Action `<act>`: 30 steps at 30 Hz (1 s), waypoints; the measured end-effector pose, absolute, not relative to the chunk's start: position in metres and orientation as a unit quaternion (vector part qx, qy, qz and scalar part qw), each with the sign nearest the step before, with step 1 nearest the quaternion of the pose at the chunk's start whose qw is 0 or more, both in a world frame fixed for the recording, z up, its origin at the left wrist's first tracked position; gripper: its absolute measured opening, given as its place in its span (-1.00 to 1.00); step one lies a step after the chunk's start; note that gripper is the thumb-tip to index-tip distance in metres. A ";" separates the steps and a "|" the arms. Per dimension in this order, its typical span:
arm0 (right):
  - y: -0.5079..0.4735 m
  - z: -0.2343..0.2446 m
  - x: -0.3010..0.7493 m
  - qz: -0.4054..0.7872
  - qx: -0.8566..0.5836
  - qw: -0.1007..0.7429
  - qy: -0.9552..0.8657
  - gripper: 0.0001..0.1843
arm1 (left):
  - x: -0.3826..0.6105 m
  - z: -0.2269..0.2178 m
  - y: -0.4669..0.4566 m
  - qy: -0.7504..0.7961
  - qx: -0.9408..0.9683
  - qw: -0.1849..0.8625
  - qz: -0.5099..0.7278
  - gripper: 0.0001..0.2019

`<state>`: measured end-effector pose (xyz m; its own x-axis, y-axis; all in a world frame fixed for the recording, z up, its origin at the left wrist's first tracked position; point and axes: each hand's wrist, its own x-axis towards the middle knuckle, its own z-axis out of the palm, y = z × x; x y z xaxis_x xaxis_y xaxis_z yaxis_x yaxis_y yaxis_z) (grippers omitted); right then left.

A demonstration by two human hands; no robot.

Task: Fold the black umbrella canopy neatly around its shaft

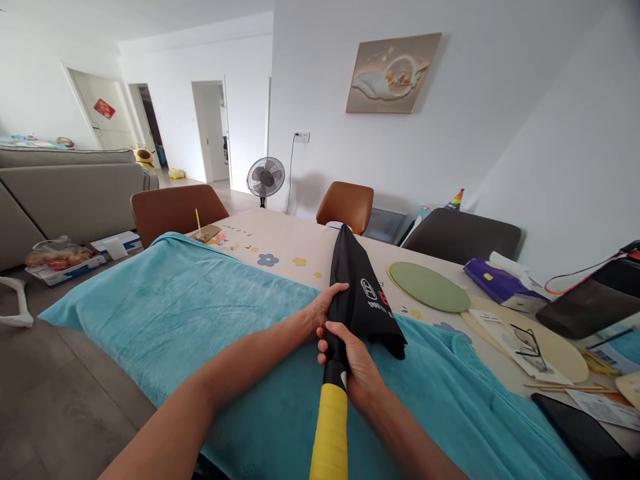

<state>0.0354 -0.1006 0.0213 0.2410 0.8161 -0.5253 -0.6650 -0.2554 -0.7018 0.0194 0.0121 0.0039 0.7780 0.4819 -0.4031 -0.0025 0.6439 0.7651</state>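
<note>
A black umbrella (353, 287) with white and red print on its fabric points away from me, its canopy folded but a loose flap hanging out on the right. Its yellow wrapped handle (330, 427) reaches toward the bottom edge of the view. Around the lower canopy closes my left hand (326, 308), thumb lying along the fabric. Just below it, my right hand (356, 363) grips the black part above the yellow handle. Both hands are over a turquoise blanket (240, 320) spread across the table, with part of it hanging off the left side.
On the table (280, 233) to the right lie a green round placemat (430, 287), a purple tissue pack (503, 280), eyeglasses (527, 343), chopsticks (570, 387) and a black phone-like slab (580, 433). Brown chairs (345, 203) and a fan (265, 179) stand beyond.
</note>
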 end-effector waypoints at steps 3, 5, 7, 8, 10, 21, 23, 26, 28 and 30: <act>-0.098 0.015 0.040 0.614 -0.524 0.584 -0.085 -0.86 | 0.027 -0.004 0.020 0.279 0.351 0.888 0.104 -0.64; -0.096 0.010 0.044 0.617 -0.518 0.587 -0.086 -0.83 | 0.028 -0.007 0.027 0.293 0.410 0.856 0.114 -0.65; -0.094 0.005 0.047 0.619 -0.510 0.592 -0.082 -0.83 | 0.024 -0.005 0.032 0.356 0.535 0.752 0.147 -0.63; -0.094 0.003 0.048 0.618 -0.508 0.595 -0.081 -0.83 | 0.020 -0.002 0.034 0.395 0.605 0.671 0.166 -0.63; -0.092 -0.001 0.048 0.614 -0.504 0.601 -0.086 -0.83 | 0.013 0.007 0.034 0.442 0.725 0.483 0.215 -0.68; -0.096 -0.005 0.043 0.589 -0.458 0.654 -0.123 -0.89 | 0.093 0.037 -0.006 0.116 0.977 0.127 0.129 -0.67; -0.096 -0.006 0.044 0.586 -0.454 0.658 -0.131 -0.89 | 0.114 0.036 -0.005 0.091 0.987 0.126 0.041 -0.63; -0.097 -0.007 0.044 0.585 -0.463 0.652 -0.138 -0.86 | 0.132 0.034 -0.002 0.095 0.984 0.137 -0.070 -0.62; -0.097 -0.006 0.043 0.586 -0.467 0.648 -0.139 -0.84 | 0.135 0.034 0.000 0.104 0.979 0.143 -0.102 -0.65; -0.097 -0.006 0.043 0.587 -0.462 0.652 -0.134 -0.87 | 0.134 0.034 0.002 0.103 0.979 0.142 -0.103 -0.69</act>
